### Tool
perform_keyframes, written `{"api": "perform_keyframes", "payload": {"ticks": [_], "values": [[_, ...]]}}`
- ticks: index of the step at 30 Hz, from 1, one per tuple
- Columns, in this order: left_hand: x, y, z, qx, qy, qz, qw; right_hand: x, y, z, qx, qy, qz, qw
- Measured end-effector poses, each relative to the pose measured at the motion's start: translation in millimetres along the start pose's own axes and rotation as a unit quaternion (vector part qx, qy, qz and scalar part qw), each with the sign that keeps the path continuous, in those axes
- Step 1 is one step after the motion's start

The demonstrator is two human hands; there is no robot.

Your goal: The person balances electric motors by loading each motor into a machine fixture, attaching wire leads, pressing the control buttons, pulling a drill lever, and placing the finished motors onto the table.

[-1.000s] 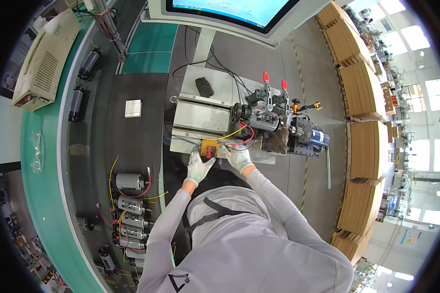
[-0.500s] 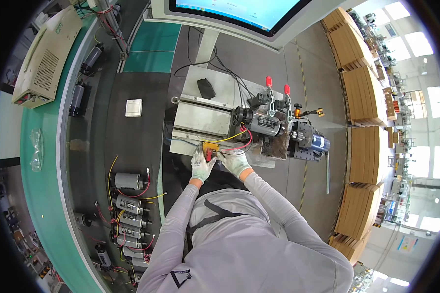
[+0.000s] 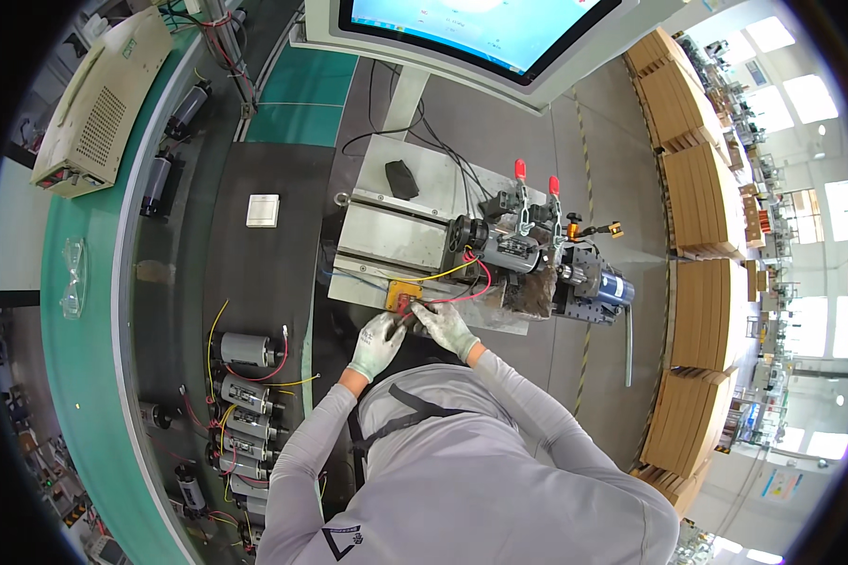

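Observation:
My left hand [image 3: 377,343] and my right hand [image 3: 447,329], both in pale work gloves, meet at the front edge of a metal bench plate [image 3: 383,237]. Their fingers are closed around small dark and red bits that I cannot make out. Just beyond the fingertips sits a yellow block [image 3: 399,290] with a red part. A red wire [image 3: 476,296] and a yellow wire [image 3: 433,276] run toward it from a grey cylindrical motor [image 3: 511,251]. This motor lies in a fixture beneath two red-handled toggle clamps [image 3: 521,170].
Several grey motors with wires [image 3: 247,349] lie on the dark surface at my left. A white square box [image 3: 263,211] and a black object [image 3: 401,179] rest farther off. Ahead hangs a monitor [image 3: 481,28]. Stacked cardboard [image 3: 702,198] lines the right; a blue-black motor [image 3: 614,288] adjoins the fixture.
Both hands have drawn back slightly toward me from the yellow block, and their fingertips have come closer together. More of the block shows. The whole view has shifted slightly.

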State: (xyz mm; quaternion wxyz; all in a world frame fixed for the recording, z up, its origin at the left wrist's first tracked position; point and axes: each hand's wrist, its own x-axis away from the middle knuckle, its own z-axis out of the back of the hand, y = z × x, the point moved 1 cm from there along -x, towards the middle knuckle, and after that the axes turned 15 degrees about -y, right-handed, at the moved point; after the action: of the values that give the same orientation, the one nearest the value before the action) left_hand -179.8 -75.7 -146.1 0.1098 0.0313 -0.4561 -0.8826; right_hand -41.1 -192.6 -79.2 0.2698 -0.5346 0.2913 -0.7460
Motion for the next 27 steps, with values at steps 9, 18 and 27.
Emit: {"api": "perform_keyframes", "payload": {"ticks": [9, 18, 27], "values": [[-10.5, 4.5, 11.0, 0.095, -0.114, 0.025, 0.989, -28.9, 65.0, -28.8, 0.241, -0.001, 0.069, 0.968], [-72.0, -43.4, -88.7, 0.13, 0.173, 0.218, 0.952, -34.2, 26.3, -8.4, 0.359, 0.21, 0.064, 0.907], [-70.5, -52.9, -93.6, 0.178, 0.21, 0.159, 0.948, -26.4, 10.1, -11.8, 0.34, 0.197, 0.041, 0.919]]}}
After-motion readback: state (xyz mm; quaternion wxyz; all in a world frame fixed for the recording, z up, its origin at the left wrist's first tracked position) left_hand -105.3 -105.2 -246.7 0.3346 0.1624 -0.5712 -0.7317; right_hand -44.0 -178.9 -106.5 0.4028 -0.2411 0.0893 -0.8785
